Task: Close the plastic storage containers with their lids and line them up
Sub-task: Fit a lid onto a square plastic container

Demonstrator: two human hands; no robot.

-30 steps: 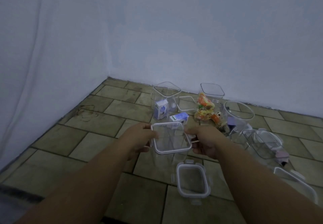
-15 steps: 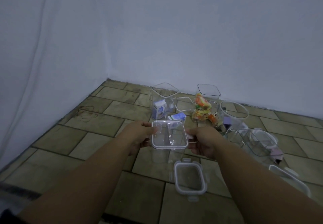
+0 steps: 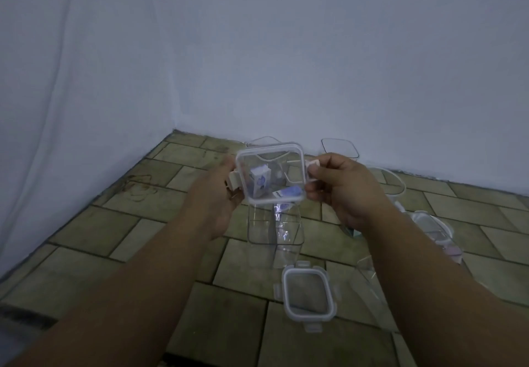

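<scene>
Head view, looking down at tiled floor in a corner w/ pale walls.

Both hands raised mid-frame, holding a tall clear tub w/ its square lid on top. Left hand wrapped round the tub's left side, near a side clip. Right hand on the right side, thumb & fingertips pinching the lid's right clip. Neither hand spread flat; both curled in grip.

Lid sits over the tub mouth, tilted toward camera. Can't tell if fully seated or if clips are snapped.

Seen through the lid, on floor beyond: small blue-white carton & a second carton lying flat.

Near, below the tub: a separate lid w/ four clips, flat on floor. Far: open tub by the wall, another partly hidden behind the held lid. Right: round open tub & more clear pieces, mostly blocked by the right arm, blurred.

Step in hand, prob.: closing this tub, locking side clips.

Next move likely calls for: pressing lid level on the rim, folding right clip down until it catches, same on left, then setting tub on floor to start the row. Several tubs open, so task looks early.
</scene>
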